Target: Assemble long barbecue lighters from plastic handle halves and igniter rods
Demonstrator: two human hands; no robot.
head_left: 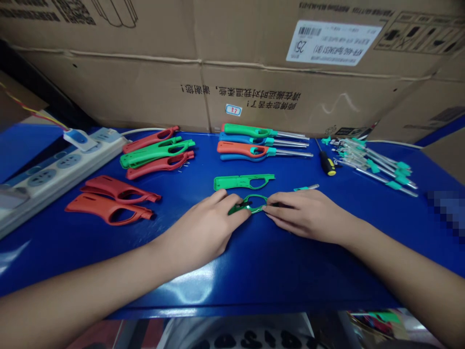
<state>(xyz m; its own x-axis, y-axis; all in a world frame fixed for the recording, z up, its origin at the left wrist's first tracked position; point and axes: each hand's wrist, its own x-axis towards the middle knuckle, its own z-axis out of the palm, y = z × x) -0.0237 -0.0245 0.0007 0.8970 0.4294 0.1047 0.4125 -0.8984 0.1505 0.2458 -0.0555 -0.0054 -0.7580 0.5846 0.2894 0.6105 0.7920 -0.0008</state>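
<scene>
The left hand point(210, 220), grip closed on the looped green plastic shell point(258, 210), should steady it level while the right hand point(303, 213), pinching its narrow end, works gently.

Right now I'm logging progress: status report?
Left hand holding green casing. Right hand at its front end. Second casing just beyond, untouched. Screwdriver farther off, apart.

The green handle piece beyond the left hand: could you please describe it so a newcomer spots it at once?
On the blue table, find the person's left hand near the middle. The green handle piece lies just beyond it, before the row of lighters with metal tubes. Unlike the piled green handles further left and the held green part, it lies alone, untouched.
</scene>
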